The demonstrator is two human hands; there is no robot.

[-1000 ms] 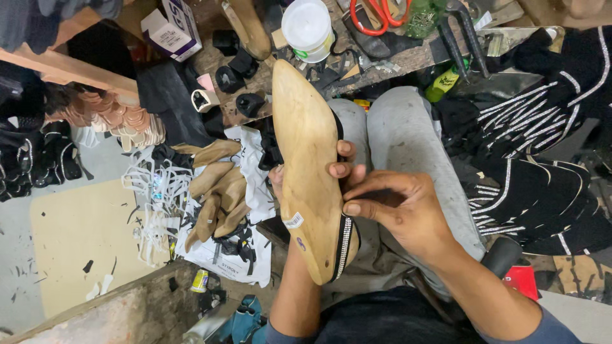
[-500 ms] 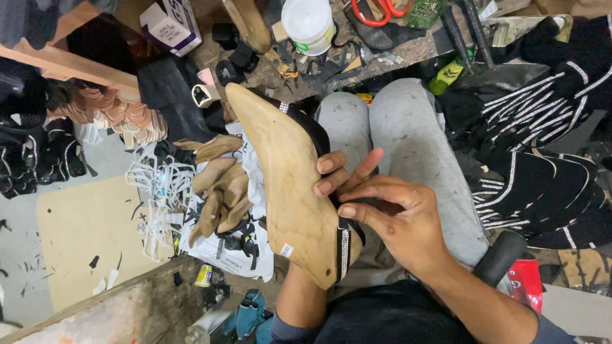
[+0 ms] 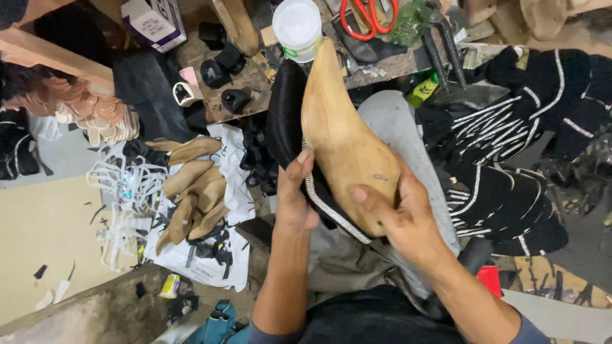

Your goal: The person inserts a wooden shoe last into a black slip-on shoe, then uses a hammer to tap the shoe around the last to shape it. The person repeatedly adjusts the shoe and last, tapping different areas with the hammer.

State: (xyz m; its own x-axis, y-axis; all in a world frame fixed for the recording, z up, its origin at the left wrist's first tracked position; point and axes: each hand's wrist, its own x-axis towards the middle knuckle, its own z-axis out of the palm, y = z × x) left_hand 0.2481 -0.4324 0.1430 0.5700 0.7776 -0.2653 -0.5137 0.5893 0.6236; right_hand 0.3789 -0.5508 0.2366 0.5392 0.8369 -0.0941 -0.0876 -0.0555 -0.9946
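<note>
Wooden shoe last, smooth, pale and pointed at the toe, rests over the person's lap, wrapped in a black upper edged with a sparkling studded strip. Left hand grips the upper's edge; right hand clasps the last's rounded heel.

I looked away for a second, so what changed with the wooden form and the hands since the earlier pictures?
The pale wooden shoe last was turned: its flat underside faced the camera earlier, now its rounded side does, with the black upper with a studded silver strip on its left. The right hand shifted from the strip to cup the heel end. The left hand still grips from the left. The loose lasts on the floor stayed put.
</note>
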